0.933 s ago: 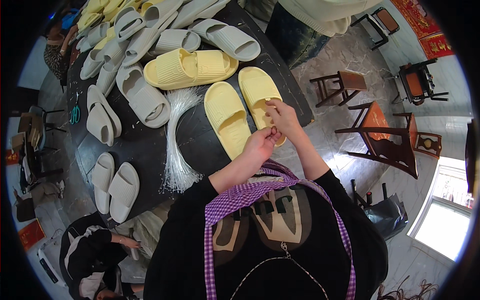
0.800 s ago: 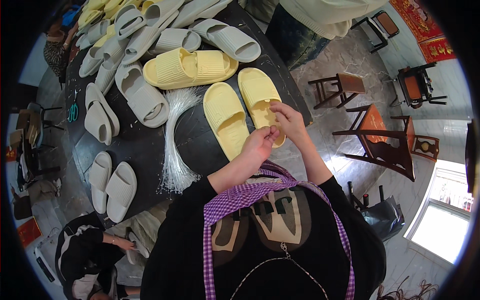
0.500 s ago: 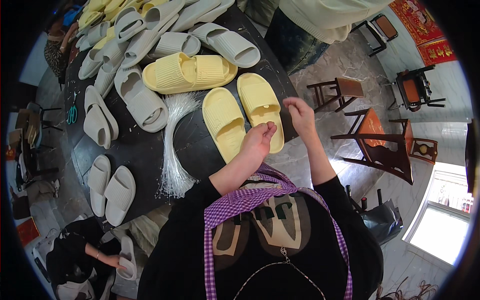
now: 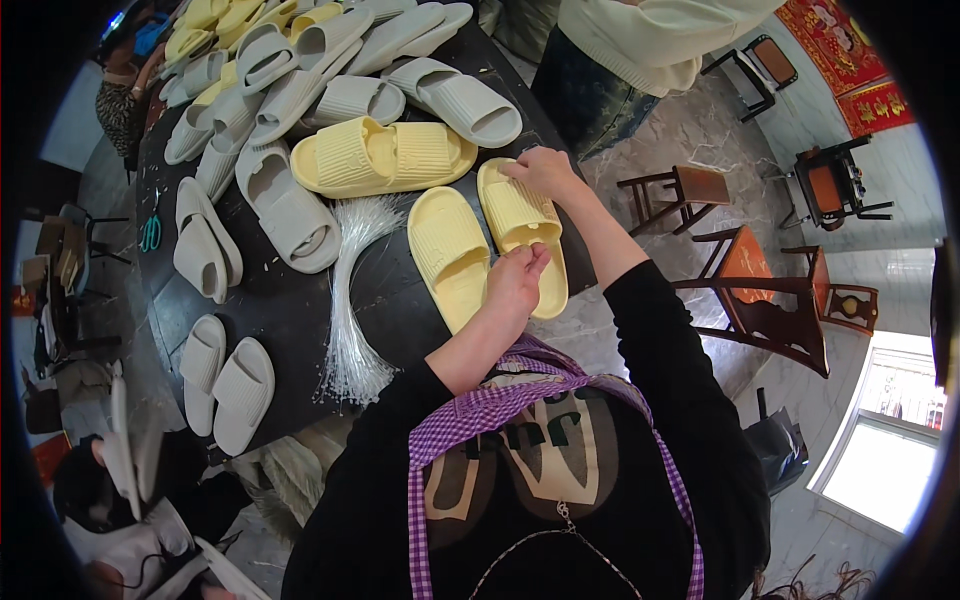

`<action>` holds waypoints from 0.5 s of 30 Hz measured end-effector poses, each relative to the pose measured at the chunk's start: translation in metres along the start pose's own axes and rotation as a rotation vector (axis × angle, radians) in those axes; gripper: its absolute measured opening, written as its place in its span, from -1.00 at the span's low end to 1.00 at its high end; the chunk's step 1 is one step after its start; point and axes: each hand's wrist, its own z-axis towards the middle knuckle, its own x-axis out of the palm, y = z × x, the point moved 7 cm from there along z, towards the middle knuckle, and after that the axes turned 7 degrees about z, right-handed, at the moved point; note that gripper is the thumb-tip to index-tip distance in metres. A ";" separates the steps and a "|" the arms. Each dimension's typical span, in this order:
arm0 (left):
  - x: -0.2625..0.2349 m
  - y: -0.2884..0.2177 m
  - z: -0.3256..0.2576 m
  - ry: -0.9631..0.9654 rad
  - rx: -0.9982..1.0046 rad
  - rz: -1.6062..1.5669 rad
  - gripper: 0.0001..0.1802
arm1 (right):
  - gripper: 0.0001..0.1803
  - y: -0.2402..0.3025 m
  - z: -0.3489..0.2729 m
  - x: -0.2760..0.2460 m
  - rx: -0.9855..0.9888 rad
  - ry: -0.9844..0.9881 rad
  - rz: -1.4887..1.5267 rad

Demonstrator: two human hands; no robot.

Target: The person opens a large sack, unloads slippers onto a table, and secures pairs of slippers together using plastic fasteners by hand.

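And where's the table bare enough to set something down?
Bare black tabletop lies between the lower-left gray slides and clear strands, and, narrower, between the strands and the near yellow slides. Heaped slides crowd the far end.

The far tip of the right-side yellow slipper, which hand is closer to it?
Right. The right hand is right at the yellow slipper's far tip; the left hand is farther back, by the slipper's near half.
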 end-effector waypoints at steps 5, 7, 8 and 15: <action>0.001 -0.001 -0.003 0.023 -0.004 0.026 -0.96 | -0.59 0.006 0.014 0.017 0.106 0.036 -0.104; 0.004 0.000 -0.002 0.069 -0.019 0.063 -0.94 | -0.59 0.002 0.022 0.020 0.111 0.023 -0.079; 0.003 0.000 -0.002 0.066 -0.015 0.058 -0.94 | -0.59 0.003 0.023 0.022 0.117 0.018 -0.053; 0.003 -0.001 0.000 0.041 -0.023 0.035 -0.96 | -0.60 0.001 0.020 0.019 0.137 0.015 0.088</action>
